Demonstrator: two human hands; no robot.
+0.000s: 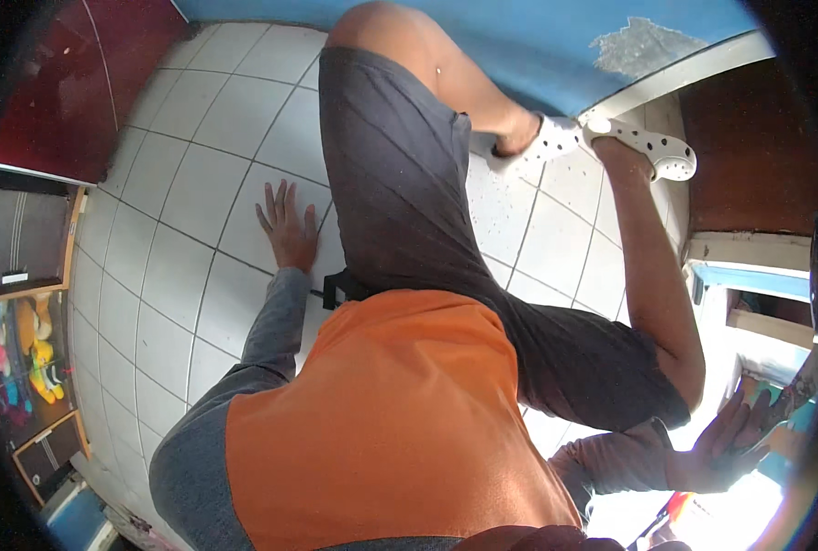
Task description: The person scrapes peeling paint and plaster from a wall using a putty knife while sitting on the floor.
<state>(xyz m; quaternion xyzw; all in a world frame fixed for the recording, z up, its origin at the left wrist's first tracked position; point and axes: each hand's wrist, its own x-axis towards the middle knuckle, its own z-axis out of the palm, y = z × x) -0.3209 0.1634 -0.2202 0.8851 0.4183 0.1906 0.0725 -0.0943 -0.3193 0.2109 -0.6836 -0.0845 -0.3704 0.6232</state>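
Observation:
My left hand (292, 231) rests on the white tiled floor (182, 179) with its fingers spread, holding nothing. Off to the far right, my right hand (722, 441) is raised with its fingers apart, partly washed out by bright light. Between the hands are my orange shirt with grey sleeves and my dark shorts, with my knees bent. My feet wear white clogs (553, 141) with dark holes. A small black object (337, 289) lies beside my hip, near my left forearm, and is partly hidden.
A blue wall (505, 41) with a peeled patch stands ahead. At upper left is a dark red panel (58, 82). A wooden-framed cabinet (71, 241) with colourful plush-like items lines the left side. To the right are a brown surface (746, 151) and a bright opening.

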